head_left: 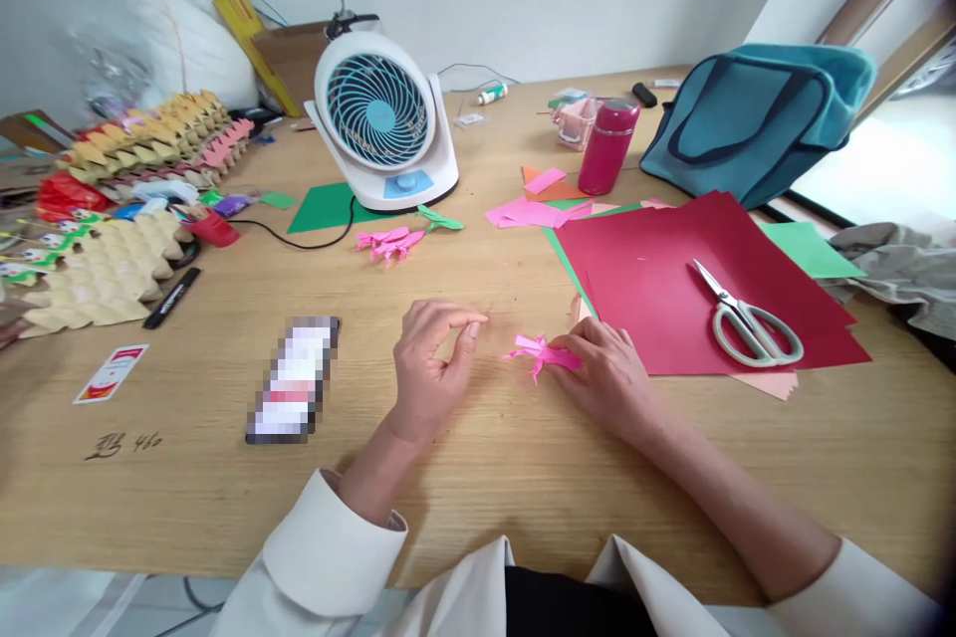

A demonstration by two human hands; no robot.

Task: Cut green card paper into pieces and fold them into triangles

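A pink cutout [542, 352] is pinched by the right hand [608, 370], near the red paper [634, 269]. Left hand [422, 363] fingertips close, can't tell if anything's held. "460" [147, 443] is scrawled on the counter [478, 493].

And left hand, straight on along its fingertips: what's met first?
Probably the pink paper piece in the right hand, across a small gap; depth is unclear, so the left hand might pass just above it.

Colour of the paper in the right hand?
The paper is bright pink, clearest in the head view.
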